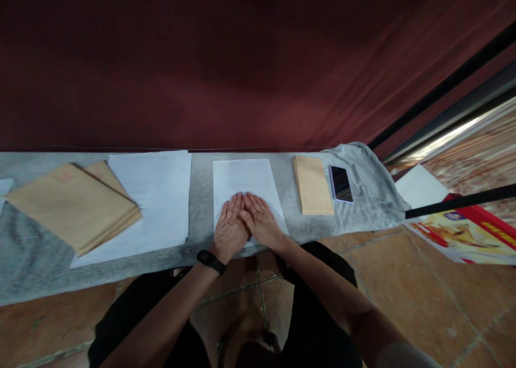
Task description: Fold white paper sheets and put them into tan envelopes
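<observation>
As both hands [229, 229] [262, 222] lie flat, they touch white paper [242, 175].

black wristband [212, 261], seemingly black trousers [316, 330]

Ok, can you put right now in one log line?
left hand: on white sheet | right hand: on same sheet, touching left hand | phone: on grey cloth

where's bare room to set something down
Wrinkled cloth lies bare right of the phone. Narrow bare strips flank the paper under the left hand and right hand, reaching the wide sheets and small envelopes. Crowded: the left side, where big envelopes overlap the wide sheets.
</observation>
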The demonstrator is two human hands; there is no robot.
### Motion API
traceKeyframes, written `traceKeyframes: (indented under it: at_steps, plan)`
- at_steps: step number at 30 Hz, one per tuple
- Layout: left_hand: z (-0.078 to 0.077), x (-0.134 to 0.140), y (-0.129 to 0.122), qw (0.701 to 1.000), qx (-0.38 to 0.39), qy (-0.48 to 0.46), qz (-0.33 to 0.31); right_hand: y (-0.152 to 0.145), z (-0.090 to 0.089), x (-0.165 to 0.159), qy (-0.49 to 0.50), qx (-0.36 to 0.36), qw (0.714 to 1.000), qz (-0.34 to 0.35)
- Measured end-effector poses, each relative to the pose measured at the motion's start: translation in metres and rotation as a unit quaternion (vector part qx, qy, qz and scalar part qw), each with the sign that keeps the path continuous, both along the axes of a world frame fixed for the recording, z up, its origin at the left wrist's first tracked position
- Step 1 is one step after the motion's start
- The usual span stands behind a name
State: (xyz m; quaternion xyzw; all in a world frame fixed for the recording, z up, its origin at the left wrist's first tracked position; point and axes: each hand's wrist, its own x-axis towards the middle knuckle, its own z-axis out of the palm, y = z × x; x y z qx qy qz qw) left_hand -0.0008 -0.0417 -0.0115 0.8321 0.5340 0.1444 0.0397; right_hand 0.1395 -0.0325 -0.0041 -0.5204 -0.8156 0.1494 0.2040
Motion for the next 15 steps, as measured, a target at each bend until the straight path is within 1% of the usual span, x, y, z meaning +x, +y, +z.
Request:
traceKeyframes:
  at_steps: [2, 5, 15]
  plan:
    - [0.003, -0.007, 0.002, 0.999, 0.008, -0.016, 0.032, 0.000, 0.000, 0.010, -0.039, 0.010, 0.999, -0.016]
    - [0.005, -0.017, 0.004, 0.998, 0.014, -0.033, 0.060, -0.001, 0.001, 0.022, -0.077, 0.029, 0.996, -0.038]
    - [0.004, -0.040, 0.000, 0.992, 0.008, -0.047, 0.120, -0.006, -0.005, 0.049, -0.101, 0.045, 0.986, -0.124]
